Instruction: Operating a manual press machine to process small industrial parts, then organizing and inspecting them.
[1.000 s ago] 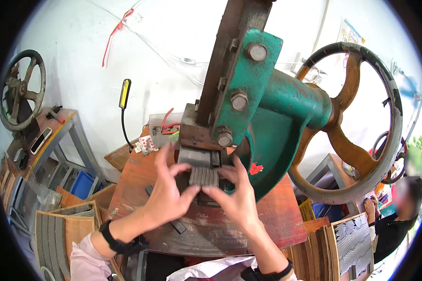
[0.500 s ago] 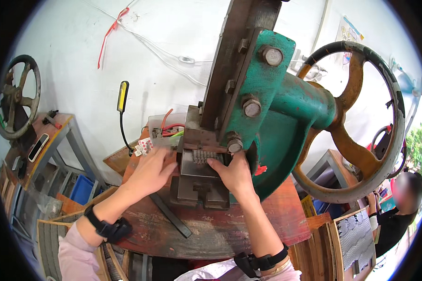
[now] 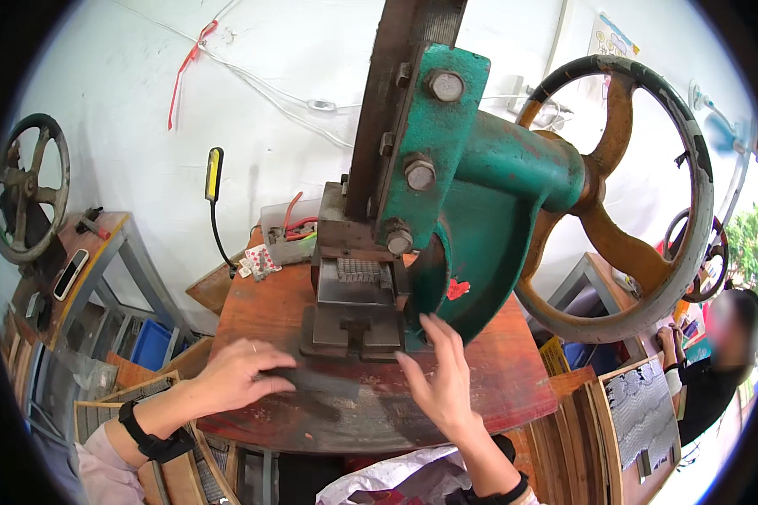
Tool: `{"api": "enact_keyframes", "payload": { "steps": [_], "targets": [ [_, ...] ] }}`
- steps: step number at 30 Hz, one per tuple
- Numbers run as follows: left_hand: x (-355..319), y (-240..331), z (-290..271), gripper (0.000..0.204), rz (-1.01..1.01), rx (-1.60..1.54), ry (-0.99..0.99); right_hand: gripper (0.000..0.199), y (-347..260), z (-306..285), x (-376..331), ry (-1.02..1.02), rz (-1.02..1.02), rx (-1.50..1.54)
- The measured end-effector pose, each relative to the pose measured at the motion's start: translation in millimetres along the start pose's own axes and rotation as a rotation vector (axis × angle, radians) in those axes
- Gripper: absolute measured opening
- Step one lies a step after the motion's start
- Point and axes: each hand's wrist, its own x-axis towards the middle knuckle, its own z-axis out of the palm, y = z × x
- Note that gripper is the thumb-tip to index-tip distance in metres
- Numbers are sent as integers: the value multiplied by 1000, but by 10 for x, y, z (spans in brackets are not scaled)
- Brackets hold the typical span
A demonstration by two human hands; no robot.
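My left hand [image 3: 242,376] pinches one end of a flat dark bar [image 3: 327,384] between thumb and fingers. The bar is smeared by motion above the wooden tabletop [image 3: 265,316]. To the right, my right hand [image 3: 440,380] is open with fingers apart, holding nothing, beside the base of the green hand press [image 3: 488,244]. Between and beyond my hands stands the press's steel die block [image 3: 354,328]. On its flat top lies a small ridged metal piece [image 3: 360,270], partly under the upper tool.
A spoked handwheel [image 3: 611,198] stands at the press's right. Behind are a clear bin [image 3: 282,244] with red-handled pliers and a yellow-black lamp [image 3: 215,177]. Wooden trays of metal strips [image 3: 643,412] flank the table. A person [image 3: 720,370] sits at far right.
Both hands have come away from the die block toward me. My left hand has taken the dark bar, which has swung from its slanted place on the table. The ridged piece stays on the block.
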Motion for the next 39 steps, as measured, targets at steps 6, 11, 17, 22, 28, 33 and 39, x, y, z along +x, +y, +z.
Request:
{"api": "enact_keyframes", "payload": {
  "steps": [6, 11, 17, 22, 28, 33, 39],
  "targets": [
    [621, 96, -99, 27, 140, 297, 500, 47, 241, -132, -655, -94, 301, -187],
    [933, 169, 15, 36, -318, 141, 424, 37, 316, -124, -704, -54, 163, -153],
    [1111, 181, -37, 56, -525, 140, 281, 27, 288, -133, -704, -39, 173, -114],
    [1236, 268, -43, 73, -705, 299, 44, 25, 294, -138, -709, -26, 215, -65],
    [1335, 365, -62, 67, -703, 231, -159, 23, 289, -172, -710, -14, 207, -11],
    [1318, 339, -54, 68, -742, 286, -120, 21, 296, -177, -708, -3, 215, 48],
    [1272, 346, 38, 65, -666, 268, -30, 20, 304, -183, -714, -5, 187, 36]
  ]
}}
